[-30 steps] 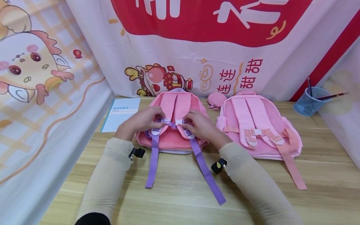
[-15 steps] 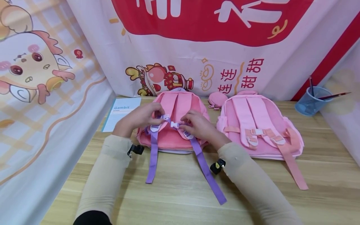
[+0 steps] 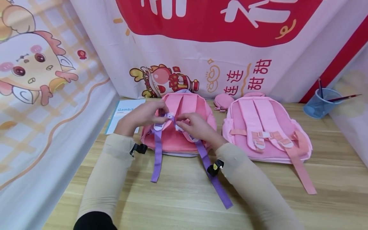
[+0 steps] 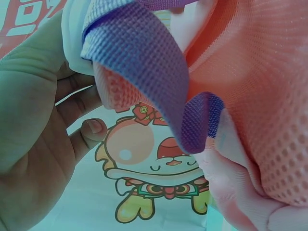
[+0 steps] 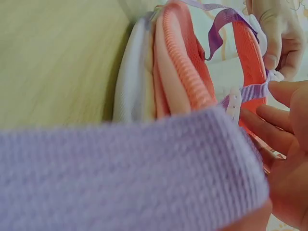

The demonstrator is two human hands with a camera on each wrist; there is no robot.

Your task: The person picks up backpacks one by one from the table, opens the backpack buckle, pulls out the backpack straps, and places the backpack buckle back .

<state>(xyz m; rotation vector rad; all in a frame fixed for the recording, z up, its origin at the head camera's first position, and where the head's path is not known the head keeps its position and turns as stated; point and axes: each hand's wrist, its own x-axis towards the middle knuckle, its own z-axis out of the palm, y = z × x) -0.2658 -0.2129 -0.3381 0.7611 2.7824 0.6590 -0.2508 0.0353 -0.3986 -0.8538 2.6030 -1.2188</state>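
Note:
A pink backpack (image 3: 198, 110) lies with its shoulder straps up, and purple webbing tails trail from them toward the near side. My left hand (image 3: 143, 114) pinches a white plastic buckle (image 3: 170, 115) at the left shoulder strap. Close beside it, my right hand (image 3: 198, 127) pinches the purple chest strap (image 5: 254, 91) between thumb and fingers. Another white buckle piece (image 5: 234, 102) sits on that webbing, partly hidden by the right fingers in the head view. In the left wrist view, a purple webbing loop (image 4: 144, 53) hangs beside the left palm.
To the right lies a second, lighter pink backpack (image 3: 238, 123) with its chest strap joined. A round pink pouch (image 3: 223, 101) rests between the bags. A blue notebook (image 3: 113, 123) lies at the left, and a blue cup (image 3: 319, 107) with pencils stands at the far right.
My right hand has moved left, from the right shoulder strap to near the left hand, sliding over the chest strap. The left hand has shifted slightly up and away, its buckle still pinched.

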